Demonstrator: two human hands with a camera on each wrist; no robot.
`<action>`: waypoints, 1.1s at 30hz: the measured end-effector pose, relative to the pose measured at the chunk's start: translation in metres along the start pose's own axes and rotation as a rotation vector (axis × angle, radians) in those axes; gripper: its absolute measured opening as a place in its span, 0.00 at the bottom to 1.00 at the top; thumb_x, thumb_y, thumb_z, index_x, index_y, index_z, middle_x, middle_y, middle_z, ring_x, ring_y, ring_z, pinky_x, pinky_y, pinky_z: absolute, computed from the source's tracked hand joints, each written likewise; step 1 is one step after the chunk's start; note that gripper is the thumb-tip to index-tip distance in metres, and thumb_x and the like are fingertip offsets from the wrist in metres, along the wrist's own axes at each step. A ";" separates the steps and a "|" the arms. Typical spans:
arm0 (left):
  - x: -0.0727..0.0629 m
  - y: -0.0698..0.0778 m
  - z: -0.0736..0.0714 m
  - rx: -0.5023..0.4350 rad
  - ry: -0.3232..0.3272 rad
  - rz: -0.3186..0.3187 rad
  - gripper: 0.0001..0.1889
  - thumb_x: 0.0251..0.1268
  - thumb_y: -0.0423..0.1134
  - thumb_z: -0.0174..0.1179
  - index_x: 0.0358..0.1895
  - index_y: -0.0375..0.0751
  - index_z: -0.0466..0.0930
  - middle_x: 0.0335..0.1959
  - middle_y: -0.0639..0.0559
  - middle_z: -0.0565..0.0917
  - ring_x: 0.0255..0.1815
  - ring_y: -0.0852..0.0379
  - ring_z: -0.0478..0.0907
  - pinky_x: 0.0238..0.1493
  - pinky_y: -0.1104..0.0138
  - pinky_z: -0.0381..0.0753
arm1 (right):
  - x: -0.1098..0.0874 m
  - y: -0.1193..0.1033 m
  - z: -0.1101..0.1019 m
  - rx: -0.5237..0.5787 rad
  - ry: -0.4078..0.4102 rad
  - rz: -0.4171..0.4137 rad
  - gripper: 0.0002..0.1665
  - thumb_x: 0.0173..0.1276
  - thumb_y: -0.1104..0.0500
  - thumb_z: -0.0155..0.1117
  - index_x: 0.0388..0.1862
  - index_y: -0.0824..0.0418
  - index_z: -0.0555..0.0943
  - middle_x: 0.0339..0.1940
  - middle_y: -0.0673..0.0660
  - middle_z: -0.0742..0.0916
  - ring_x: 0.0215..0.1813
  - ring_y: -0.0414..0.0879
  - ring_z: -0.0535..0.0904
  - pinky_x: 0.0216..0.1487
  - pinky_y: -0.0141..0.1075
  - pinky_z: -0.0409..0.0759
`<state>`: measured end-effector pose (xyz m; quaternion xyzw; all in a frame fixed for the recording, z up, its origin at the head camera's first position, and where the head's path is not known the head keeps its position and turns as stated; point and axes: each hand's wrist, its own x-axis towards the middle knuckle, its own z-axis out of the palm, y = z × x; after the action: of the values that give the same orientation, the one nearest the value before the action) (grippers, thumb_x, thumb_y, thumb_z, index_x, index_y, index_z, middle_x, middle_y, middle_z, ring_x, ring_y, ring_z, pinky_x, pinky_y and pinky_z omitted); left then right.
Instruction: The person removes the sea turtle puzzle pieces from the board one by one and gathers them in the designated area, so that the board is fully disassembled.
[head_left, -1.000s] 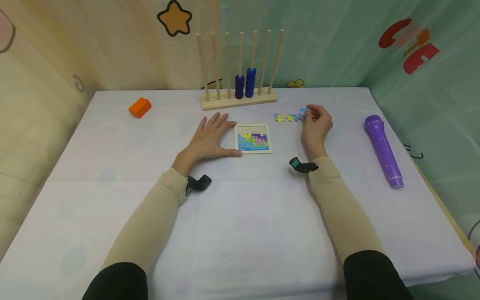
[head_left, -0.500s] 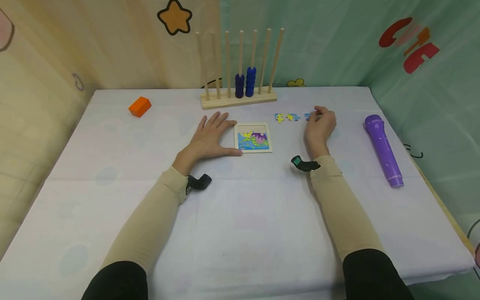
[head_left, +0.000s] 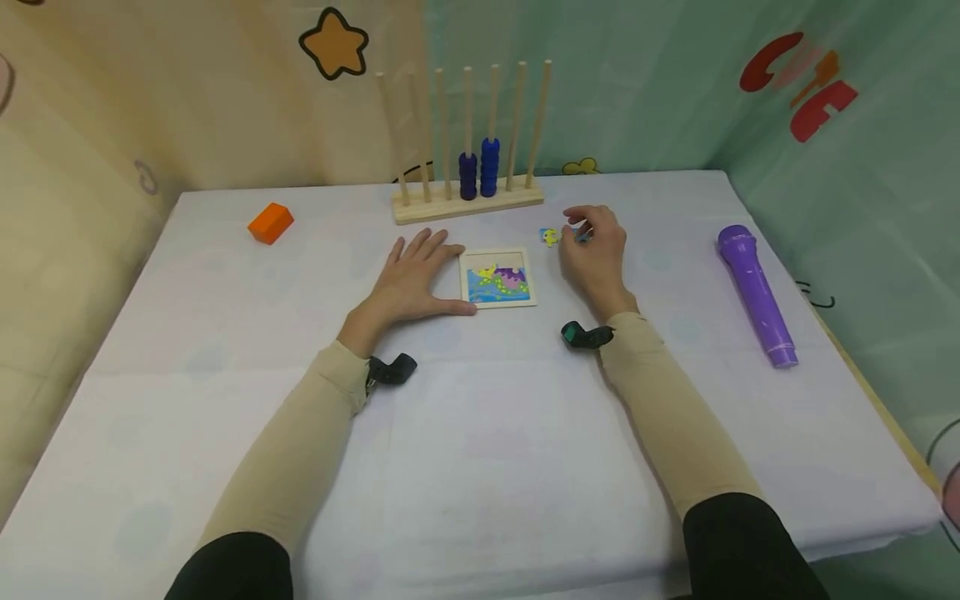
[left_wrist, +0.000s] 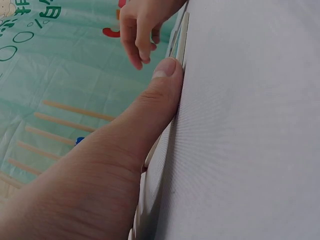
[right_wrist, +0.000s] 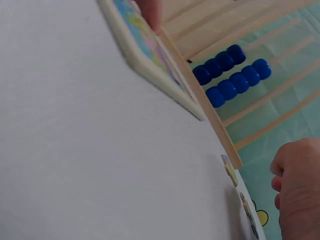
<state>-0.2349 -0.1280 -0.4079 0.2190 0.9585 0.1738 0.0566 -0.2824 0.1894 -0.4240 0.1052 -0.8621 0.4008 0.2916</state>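
My left hand (head_left: 408,279) lies with fingers spread at the left side of a small square puzzle tray (head_left: 532,287), thumb and index finger at its corners. Inside the tray is a partly filled picture puzzle (head_left: 498,286) in blue, yellow and purple; its upper strip shows bare backing. To the right, my right hand (head_left: 597,257) hovers with loosely bent fingers over the loose pieces. One yellow-and-blue puzzle piece (head_left: 550,237) shows beside it, and another puzzle piece (right_wrist: 249,215) lies under it in the right wrist view. No piece shows between the right fingers in the left wrist view (left_wrist: 137,35).
Behind the tray stands a wooden peg rack (head_left: 468,210) with blue beads (head_left: 489,167) on two of its pegs. An orange block (head_left: 271,223) sits at the back left. A purple toy microphone (head_left: 757,296) lies near the right edge of the white-covered table (head_left: 480,467).
My right hand has let go of the rightmost puzzle piece, set down in the row, and shifted left over the neighbouring piece. My left hand stays at the tray. The head view has shifted slightly.
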 end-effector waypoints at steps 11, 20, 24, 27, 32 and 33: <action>-0.005 -0.008 0.006 -0.011 0.019 -0.006 0.58 0.51 0.80 0.67 0.83 0.58 0.60 0.89 0.49 0.48 0.90 0.45 0.35 0.86 0.42 0.28 | -0.011 -0.019 0.018 0.090 -0.137 0.014 0.15 0.69 0.68 0.65 0.53 0.63 0.87 0.46 0.61 0.88 0.47 0.53 0.83 0.53 0.43 0.80; 0.000 -0.006 0.006 -0.003 0.038 0.013 0.56 0.52 0.81 0.65 0.83 0.59 0.60 0.89 0.50 0.48 0.90 0.46 0.35 0.86 0.43 0.29 | -0.023 -0.056 0.031 0.142 -0.297 -0.067 0.20 0.65 0.71 0.62 0.55 0.61 0.87 0.50 0.58 0.89 0.52 0.52 0.79 0.56 0.44 0.78; -0.001 -0.003 0.004 0.002 0.041 0.017 0.56 0.53 0.80 0.66 0.83 0.58 0.60 0.89 0.48 0.49 0.90 0.44 0.36 0.86 0.41 0.30 | -0.030 -0.067 0.038 0.160 -0.342 -0.091 0.19 0.63 0.71 0.60 0.51 0.61 0.88 0.47 0.58 0.88 0.49 0.52 0.79 0.52 0.42 0.77; -0.002 -0.002 0.003 0.001 0.038 0.018 0.56 0.53 0.79 0.66 0.83 0.58 0.61 0.89 0.48 0.49 0.90 0.44 0.37 0.86 0.41 0.30 | -0.035 -0.072 0.040 0.150 -0.392 -0.062 0.17 0.63 0.70 0.61 0.48 0.61 0.88 0.44 0.58 0.87 0.45 0.51 0.77 0.48 0.40 0.75; -0.002 -0.002 0.002 0.000 0.038 0.022 0.55 0.53 0.79 0.66 0.82 0.57 0.61 0.89 0.48 0.49 0.90 0.44 0.37 0.86 0.41 0.30 | -0.038 -0.073 0.041 0.143 -0.458 -0.049 0.17 0.62 0.69 0.63 0.49 0.60 0.88 0.44 0.56 0.88 0.47 0.50 0.76 0.50 0.39 0.76; -0.002 -0.002 0.002 0.001 0.038 0.023 0.55 0.53 0.79 0.67 0.82 0.57 0.61 0.89 0.47 0.49 0.90 0.43 0.37 0.86 0.41 0.31 | -0.038 -0.073 0.042 0.141 -0.467 -0.053 0.17 0.62 0.69 0.63 0.49 0.60 0.88 0.45 0.55 0.88 0.47 0.49 0.77 0.51 0.39 0.76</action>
<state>-0.2339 -0.1301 -0.4100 0.2266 0.9569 0.1782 0.0364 -0.2389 0.1080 -0.4214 0.2378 -0.8730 0.4169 0.0869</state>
